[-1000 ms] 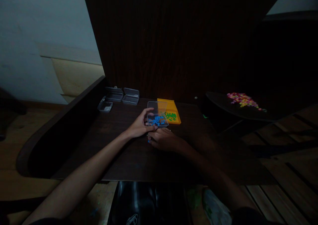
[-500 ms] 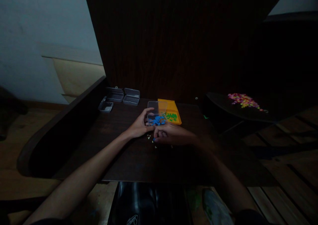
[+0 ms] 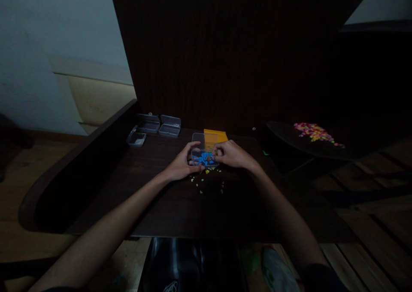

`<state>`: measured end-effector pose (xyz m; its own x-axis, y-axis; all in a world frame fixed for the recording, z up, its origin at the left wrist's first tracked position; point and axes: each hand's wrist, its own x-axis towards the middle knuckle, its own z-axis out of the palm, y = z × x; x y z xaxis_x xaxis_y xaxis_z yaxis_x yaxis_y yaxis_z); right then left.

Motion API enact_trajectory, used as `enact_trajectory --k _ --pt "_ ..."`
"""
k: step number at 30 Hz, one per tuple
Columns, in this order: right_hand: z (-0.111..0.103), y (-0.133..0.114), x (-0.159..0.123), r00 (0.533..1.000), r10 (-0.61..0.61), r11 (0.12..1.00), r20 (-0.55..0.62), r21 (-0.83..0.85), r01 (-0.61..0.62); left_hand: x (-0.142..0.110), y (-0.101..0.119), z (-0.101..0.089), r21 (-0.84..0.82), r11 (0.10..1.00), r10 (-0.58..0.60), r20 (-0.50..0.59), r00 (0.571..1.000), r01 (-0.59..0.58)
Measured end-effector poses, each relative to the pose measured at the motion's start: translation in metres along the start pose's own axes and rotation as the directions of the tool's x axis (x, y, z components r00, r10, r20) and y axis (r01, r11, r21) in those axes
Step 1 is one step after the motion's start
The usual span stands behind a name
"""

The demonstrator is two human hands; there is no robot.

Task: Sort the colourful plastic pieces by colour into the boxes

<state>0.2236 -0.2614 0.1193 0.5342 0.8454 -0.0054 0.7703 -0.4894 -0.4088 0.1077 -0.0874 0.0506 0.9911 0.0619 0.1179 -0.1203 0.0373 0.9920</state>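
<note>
The work surface is a dark brown wooden desk top (image 3: 154,210), with a tall dark wooden panel (image 3: 225,56) upright behind it and a curved dark side board (image 3: 77,167) along its left; a pale painted wall (image 3: 77,30) stands beyond that board; light is dim throughout. A dark curved-edged shelf (image 3: 280,133) at the right bears a heap of small pink, red and yellow pieces (image 3: 313,133).

The clear hinged plastic box (image 3: 198,140) sits near the middle of the desk, lid raised, with small bright blue pieces (image 3: 202,159) in its base; my left hand (image 3: 180,165) holds it from the left, thumb at the near edge, forefinger by the lid, spread around the corner; my right hand (image 3: 233,154) is over its right side, thumb and forefinger drawn together; I cannot tell whether they pinch a piece.

Behind is an orange-yellow plastic tray (image 3: 219,135), partly hidden; three open clear plastic cases (image 3: 170,131) occupy the back left; small pale yellow pieces (image 3: 201,192) lie scattered on the desk before the box.
</note>
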Motion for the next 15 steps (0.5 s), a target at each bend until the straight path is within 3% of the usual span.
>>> enact_trajectory --k 9,15 --pt "0.006 -0.001 0.014 0.986 0.165 0.982 0.022 0.089 -0.167 -0.002 0.005 0.002 0.001 1.000 -0.008 0.003 1.000 0.008" --pt "0.013 0.007 0.016 0.966 0.231 0.916 0.112 0.311 -0.255 -0.002 0.004 0.002 -0.008 1.000 -0.002 0.023 1.000 0.002"
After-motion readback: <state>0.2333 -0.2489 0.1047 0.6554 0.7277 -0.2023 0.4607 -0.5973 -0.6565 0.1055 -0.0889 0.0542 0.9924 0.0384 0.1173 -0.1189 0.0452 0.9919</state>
